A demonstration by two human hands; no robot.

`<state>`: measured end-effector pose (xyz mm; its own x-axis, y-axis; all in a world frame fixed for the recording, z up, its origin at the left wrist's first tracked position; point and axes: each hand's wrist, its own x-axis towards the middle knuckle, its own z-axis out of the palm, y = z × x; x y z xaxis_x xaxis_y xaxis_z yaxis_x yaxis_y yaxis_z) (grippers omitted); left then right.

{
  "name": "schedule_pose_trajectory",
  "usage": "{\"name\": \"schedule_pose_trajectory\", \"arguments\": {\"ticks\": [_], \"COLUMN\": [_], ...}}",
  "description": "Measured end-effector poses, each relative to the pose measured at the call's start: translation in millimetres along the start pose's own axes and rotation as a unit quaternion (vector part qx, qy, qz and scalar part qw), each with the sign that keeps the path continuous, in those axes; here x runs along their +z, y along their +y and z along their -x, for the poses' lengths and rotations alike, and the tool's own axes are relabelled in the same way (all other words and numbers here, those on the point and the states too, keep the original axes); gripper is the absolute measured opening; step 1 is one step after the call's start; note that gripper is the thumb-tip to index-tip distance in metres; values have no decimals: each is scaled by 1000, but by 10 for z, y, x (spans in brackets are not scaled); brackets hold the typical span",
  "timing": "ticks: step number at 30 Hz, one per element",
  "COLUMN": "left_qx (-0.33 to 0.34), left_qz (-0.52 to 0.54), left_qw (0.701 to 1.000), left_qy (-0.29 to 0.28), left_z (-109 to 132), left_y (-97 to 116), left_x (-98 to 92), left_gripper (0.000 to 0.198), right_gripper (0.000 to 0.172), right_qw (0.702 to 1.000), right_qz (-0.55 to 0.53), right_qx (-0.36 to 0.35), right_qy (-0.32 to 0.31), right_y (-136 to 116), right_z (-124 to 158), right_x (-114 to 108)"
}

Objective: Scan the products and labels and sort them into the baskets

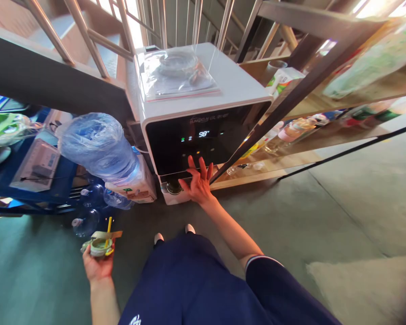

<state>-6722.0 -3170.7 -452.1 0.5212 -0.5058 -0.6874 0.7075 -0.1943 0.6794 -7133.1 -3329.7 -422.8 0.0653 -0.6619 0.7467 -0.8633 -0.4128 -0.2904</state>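
Observation:
A white water dispenser (230, 85) with a black front panel showing "98" stands ahead of me. My right hand (199, 180) reaches to the lower edge of that panel, fingers spread and touching it just above the drip tray (171, 187). My left hand (98, 264) is low on the left, closed round a small green cup (100, 246) with a peeled-back lid and a yellow stick standing in it. A clear plastic bag (177, 74) lies on top of the dispenser.
A large blue water bottle (98, 144) lies on its side left of the dispenser, with smaller bottles beneath. A wooden shelf (325, 131) with bottles runs to the right. A metal stair rail (88, 40) rises behind. My feet (174, 233) stand on grey floor.

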Motion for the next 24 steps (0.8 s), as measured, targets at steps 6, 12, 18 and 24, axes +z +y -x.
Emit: {"name": "schedule_pose_trajectory", "arguments": {"ticks": [6, 12, 18, 24], "left_qx": [13, 9, 3, 2], "left_qz": [3, 1, 7, 8], "left_qw": [1000, 1000, 1000, 1000], "left_qy": [6, 17, 22, 13], "left_z": [-53, -67, -80, -149], "left_y": [-6, -61, -1, 7], "left_x": [-174, -192, -66, 72], "left_gripper": [37, 37, 37, 35], "right_gripper": [30, 33, 36, 34], "right_qw": [999, 999, 959, 925], "right_qz": [8, -36, -196, -233], "right_qx": [14, 15, 155, 296], "right_qy": [-29, -9, 137, 51], "right_y": [-169, -102, 138, 201], "right_z": [-65, -40, 494, 1529], "right_x": [133, 135, 197, 533]}}
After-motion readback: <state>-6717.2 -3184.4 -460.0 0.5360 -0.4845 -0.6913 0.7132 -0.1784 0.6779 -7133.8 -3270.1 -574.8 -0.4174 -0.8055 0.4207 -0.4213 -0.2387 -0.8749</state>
